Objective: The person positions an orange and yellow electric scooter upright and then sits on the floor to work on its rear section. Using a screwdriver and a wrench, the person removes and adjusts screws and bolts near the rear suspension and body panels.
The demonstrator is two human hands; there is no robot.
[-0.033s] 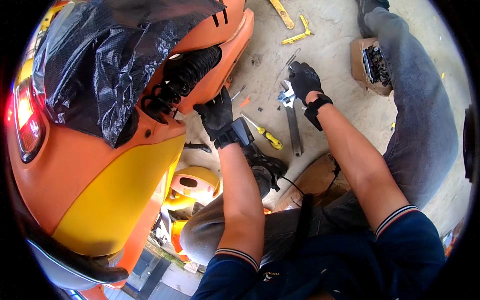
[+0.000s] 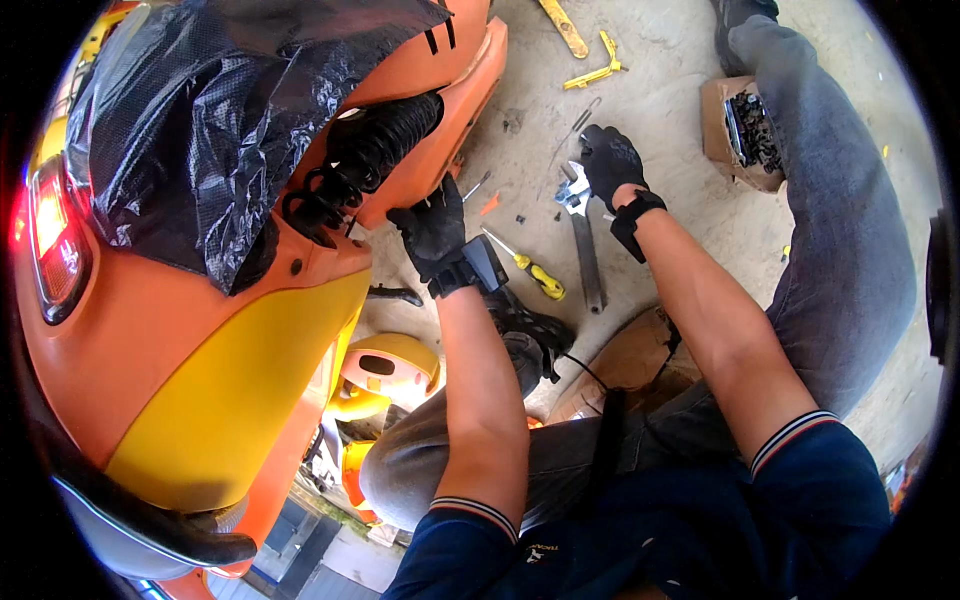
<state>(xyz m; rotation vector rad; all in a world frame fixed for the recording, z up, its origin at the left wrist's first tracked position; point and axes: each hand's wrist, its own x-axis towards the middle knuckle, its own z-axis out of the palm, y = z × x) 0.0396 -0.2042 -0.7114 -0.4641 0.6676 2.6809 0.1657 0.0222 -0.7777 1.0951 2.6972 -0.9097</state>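
Note:
An orange and yellow scooter (image 2: pixel 200 360) fills the left side, with a black plastic sheet (image 2: pixel 230 110) over its seat. A black coil shock absorber (image 2: pixel 365 150) runs down its side. My left hand (image 2: pixel 435 232), in a black glove, presses against the orange panel just below the shock's lower end, fingers spread. My right hand (image 2: pixel 608 160), also gloved, reaches down to the concrete floor and curls over the head of a long adjustable wrench (image 2: pixel 585 255) lying there.
A yellow-handled screwdriver (image 2: pixel 535 275) lies between my hands. A cardboard box of dark small parts (image 2: pixel 745 130) sits at the upper right by my jeans leg. Yellow tools (image 2: pixel 592 70) lie farther off. My black shoe (image 2: pixel 530 335) rests by the scooter.

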